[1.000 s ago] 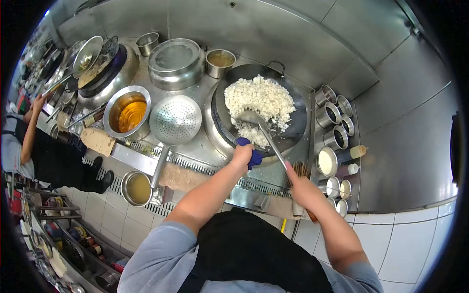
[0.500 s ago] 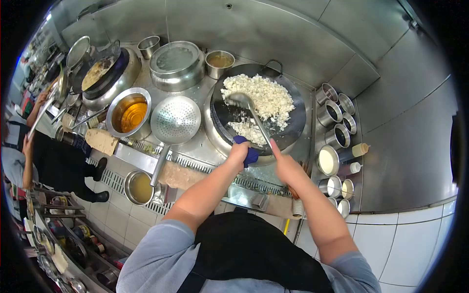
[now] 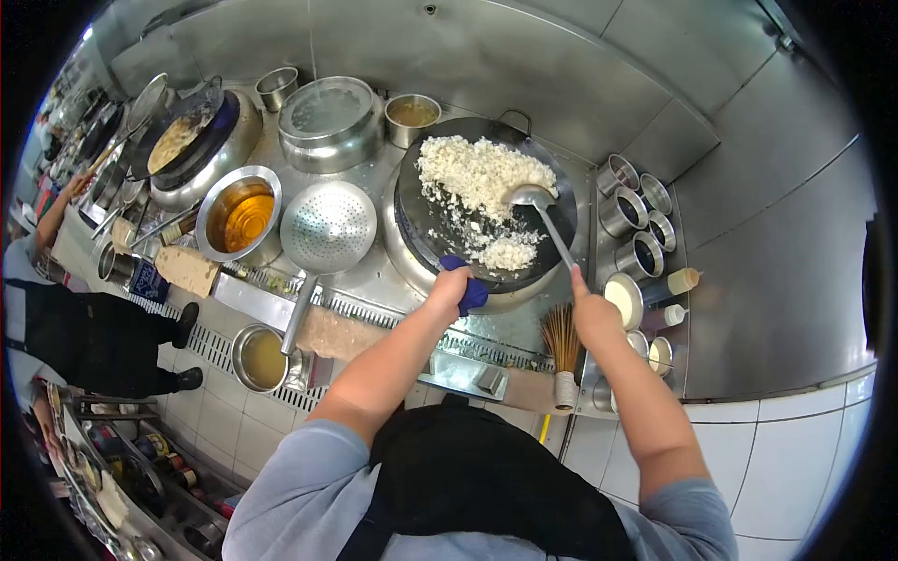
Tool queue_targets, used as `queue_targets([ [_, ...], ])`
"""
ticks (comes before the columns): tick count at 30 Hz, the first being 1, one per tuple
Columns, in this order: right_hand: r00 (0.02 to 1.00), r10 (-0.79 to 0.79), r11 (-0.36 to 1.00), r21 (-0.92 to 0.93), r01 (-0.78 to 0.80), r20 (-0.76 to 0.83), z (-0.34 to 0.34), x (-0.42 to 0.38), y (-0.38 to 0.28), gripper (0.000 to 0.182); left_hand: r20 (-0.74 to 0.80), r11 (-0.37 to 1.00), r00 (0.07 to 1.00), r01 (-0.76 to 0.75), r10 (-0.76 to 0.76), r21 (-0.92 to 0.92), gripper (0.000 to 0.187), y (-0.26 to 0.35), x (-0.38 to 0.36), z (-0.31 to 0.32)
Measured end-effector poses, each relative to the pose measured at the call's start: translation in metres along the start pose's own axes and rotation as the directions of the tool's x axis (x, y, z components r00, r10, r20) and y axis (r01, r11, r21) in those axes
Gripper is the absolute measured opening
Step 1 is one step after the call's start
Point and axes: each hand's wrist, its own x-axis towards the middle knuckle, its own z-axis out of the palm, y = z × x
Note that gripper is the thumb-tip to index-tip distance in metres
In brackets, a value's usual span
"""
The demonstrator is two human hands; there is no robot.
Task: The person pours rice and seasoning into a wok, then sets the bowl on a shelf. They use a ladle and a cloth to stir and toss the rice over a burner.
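Right hand [image 3: 596, 318]: my fingers are closed on the handle of a steel ladle [image 3: 531, 194]; its bowl touches the right edge of the rice heap. Left hand [image 3: 452, 288]: closed on a folded blue-purple cloth [image 3: 475, 296] at the near rim of the wok [image 3: 416, 234].

Wok contents: white rice [image 3: 477, 173], the main mass on the far side, a smaller clump at the near side, loose grains between, dark metal showing through. Wok sits on a round steel burner ring, set in the steel surface [image 3: 524, 325].

Other vessels. Left of the wok: a perforated strainer [image 3: 328, 224], bare; beside it a deep steel pot [image 3: 267, 175] holding amber liquid [image 3: 250, 224]. Nearer me, a smaller pot [image 3: 239, 366] holds cloudy yellowish liquid. Behind, a small steel bowl [image 3: 412, 137] with brownish liquid.

Right: a cluster of steel canisters. Two canisters [image 3: 624, 211] hold something dark; a wider one [image 3: 624, 295] holds creamy white matter. Two squeeze bottles [image 3: 683, 280] lie tilted alongside. Bamboo brush [image 3: 559, 341] near my right hand.
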Motion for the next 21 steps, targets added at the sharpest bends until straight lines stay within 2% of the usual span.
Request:
queue_targets([
  [4,0.999,-0.049,0.997,0.066,0.049,0.004,-0.003,-0.05,-0.018,0.073,-0.048,0.999,0.998,-0.047,0.046,-0.01,0.01,-0.008,0.004,0.006],
  [6,0.959,-0.025,0.998,0.059,0.008,0.284,-0.025,-0.094,-0.022,0.073,-0.071,0.999,0.996,-0.051,0.05,-0.012,0.01,-0.008,0.009,0.006],
  [7,0.957,-0.029,0.999,0.052,0.015,0.29,-0.024,-0.089,-0.025,0.073,-0.092,0.999,0.995,-0.047,0.047,-0.001,0.01,-0.011,0.008,0.005],
  [9,0.988,-0.062,0.993,0.113,0.046,0.141,-0.014,-0.067,-0.03,0.075,-0.054,1.0,0.999,-0.004,0.003,-0.022,0.01,-0.009,0.002,0.003],
  [12,0.997,-0.048,0.98,0.194,0.037,0.055,0.009,0.001,-0.049,0.079,-0.024,0.999,1.0,0.015,-0.017,-0.048,0.012,-0.003,0.003,0.005],
  [13,0.998,-0.035,0.977,0.212,0.023,0.055,0.015,-0.011,-0.047,0.079,-0.03,1.0,0.999,0.019,-0.019,-0.012,0.011,-0.001,0.002,0.005],
  [15,0.977,-0.122,0.958,0.279,0.07,0.174,0.008,-0.051,-0.045,0.08,-0.035,1.0,0.999,0.018,-0.018,-0.004,0.011,-0.001,0.002,0.007],
  [16,0.977,-0.127,0.959,0.274,0.077,0.169,-0.001,-0.063,-0.045,0.08,-0.047,1.0,0.999,-0.009,0.009,0.011,0.011,-0.003,0.003,0.008],
  [18,0.954,-0.13,0.969,0.237,0.065,0.27,-0.01,-0.083,-0.046,0.082,-0.067,0.999,0.997,-0.028,0.03,0.033,0.01,-0.008,0.006,0.001],
  [20,0.96,-0.116,0.967,0.249,0.05,0.256,0.001,-0.039,-0.053,0.083,-0.033,1.0,0.999,0.008,-0.008,0.003,0.011,-0.01,0.011,0.002],
  [21,0.976,-0.136,0.956,0.281,0.085,0.168,0.006,-0.011,-0.063,0.084,-0.04,0.999,0.999,0.038,-0.037,0.029,0.012,0.013,-0.02,0.013],
])
